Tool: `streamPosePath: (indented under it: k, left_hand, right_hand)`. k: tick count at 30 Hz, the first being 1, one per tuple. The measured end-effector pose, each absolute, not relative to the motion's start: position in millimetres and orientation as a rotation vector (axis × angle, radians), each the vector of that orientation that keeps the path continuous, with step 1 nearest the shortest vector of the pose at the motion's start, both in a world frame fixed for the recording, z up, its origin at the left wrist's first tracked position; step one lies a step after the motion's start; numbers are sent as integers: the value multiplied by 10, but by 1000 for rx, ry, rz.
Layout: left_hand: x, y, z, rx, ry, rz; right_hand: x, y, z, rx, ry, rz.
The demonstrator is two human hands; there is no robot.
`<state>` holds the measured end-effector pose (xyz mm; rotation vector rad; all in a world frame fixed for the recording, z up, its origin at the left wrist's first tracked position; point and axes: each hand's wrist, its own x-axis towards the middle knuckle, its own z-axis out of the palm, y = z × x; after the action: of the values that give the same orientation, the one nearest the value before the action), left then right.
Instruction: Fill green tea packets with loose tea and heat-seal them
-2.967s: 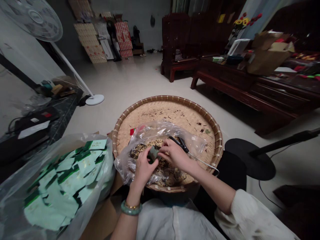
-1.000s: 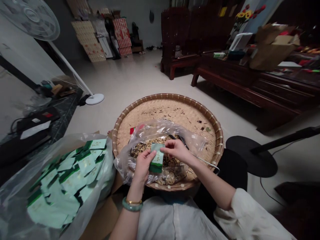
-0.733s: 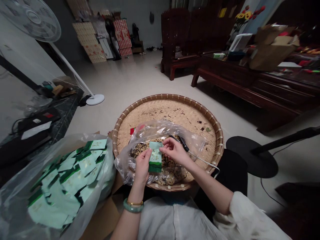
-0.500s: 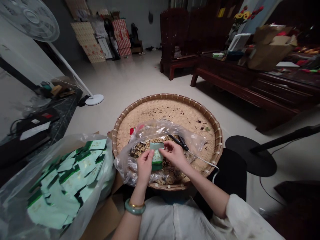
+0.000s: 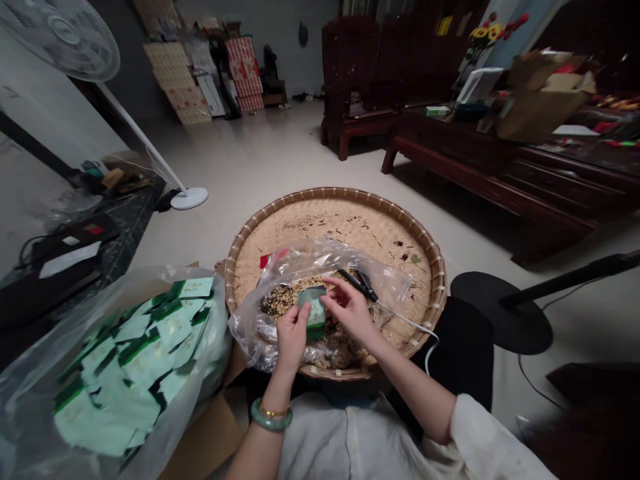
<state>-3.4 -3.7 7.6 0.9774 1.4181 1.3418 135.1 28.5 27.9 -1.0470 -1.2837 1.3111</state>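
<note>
1. The left hand (image 5: 293, 330) pinched the near left side of a small green packet (image 5: 315, 313) between thumb and fingers, wearing a green bangle (image 5: 271, 415) and a thin gold bracelet (image 5: 273, 408) on its wrist.
2. The right hand (image 5: 350, 310) came in from the right, its fingertips (image 5: 327, 291) pinching the packet's far right corner. The hands were not pressed together.
3. The packet stood tilted between both hands, above a heap of mixed seeds (image 5: 278, 300) inside a clear plastic bag (image 5: 385, 283). I could not tell whether it touched the seeds.
4. A small black tool (image 5: 359, 283) lay on the bag just beside the right hand, with a white cord (image 5: 410, 323) running right over the rim of a round woven tray (image 5: 335, 192) that held the bag.
5. Near left, a clear sack (image 5: 30, 360) held many pale green packets (image 5: 125, 380) and sat against a cardboard box (image 5: 205, 427).
6. Far off stood a white fan (image 5: 60, 33), dark wooden chairs (image 5: 350, 80), and a long wooden table (image 5: 450, 143) on the right.
</note>
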Motion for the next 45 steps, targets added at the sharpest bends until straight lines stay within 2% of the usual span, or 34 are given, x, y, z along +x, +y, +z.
streamPosePath:
  k: [3,7,18,25,28,34,45]
  left_hand:
    - [-89,-29,93,837,1320,1246]
    - [-128,-28,204,754,1181,1056]
    - [-145,-56,252,794,1079,1013]
    - [-277,-114,274,1007,1041,833]
    - [-267,-104,278,1029,1117,824]
    - [-146,-67,361,1108,1326,952]
    - [-118,-9,261,932,1248,1075]
  right_hand:
    - [1529,349,432,-891,-1563,1445]
    - [1752,448,652,-849,-1877,1348]
    - [1836,483,699,-833,-2072,1319]
    - [1921,513,739,-833,-2140,1244]
    - [1879,490,710,-904,-2008,1296]
    - [1619,378,411,-1076,-1404,1586]
    - [1509,403,293,-1141,-1318,1627]
